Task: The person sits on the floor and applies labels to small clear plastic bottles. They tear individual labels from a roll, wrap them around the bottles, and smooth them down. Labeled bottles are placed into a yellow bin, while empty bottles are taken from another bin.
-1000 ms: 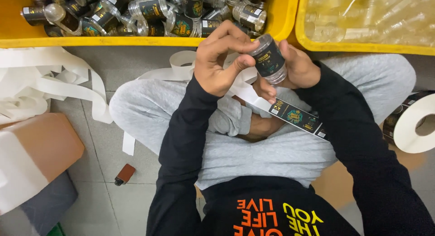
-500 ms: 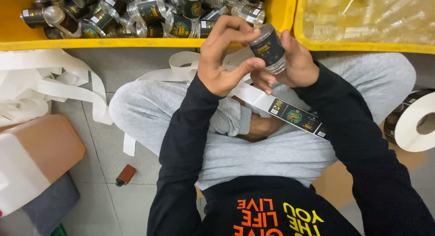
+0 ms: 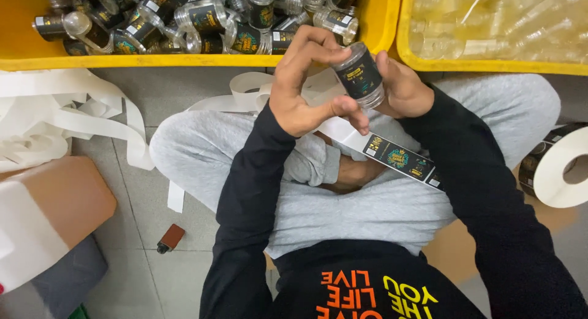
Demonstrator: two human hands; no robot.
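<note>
A person is sitting cross-legged on the tiled floor [image 3: 153,233], and both hands are working on one small clear jar [image 3: 361,75] wearing a dark label. The left hand [image 3: 303,89] is curling over the jar from the left, fingertips on its top end and thumb pressing along its lower side, so that grip is clamped on the jar. The right hand [image 3: 401,86] is cupping the jar from the right and behind, its grip also closed around it. The jar is hanging tilted in the air above the person's lap, just in front of the gap between two yellow bins.

The left yellow bin [image 3: 184,60] is holding a heap of the same labelled jars [image 3: 208,19], lying every way. The right yellow bin [image 3: 490,67] is holding clear unlabelled containers [image 3: 502,25]; their exact kind is too blurred to tell.

A strip of dark labels [image 3: 401,160] on white backing is running across the lap toward a label roll [image 3: 560,169] at the right edge. Loose white backing paper [image 3: 67,120] is piling up on the floor at the left, beside a brown box [image 3: 61,202]. A small brown object [image 3: 170,238] is lying on open floor near the left knee.
</note>
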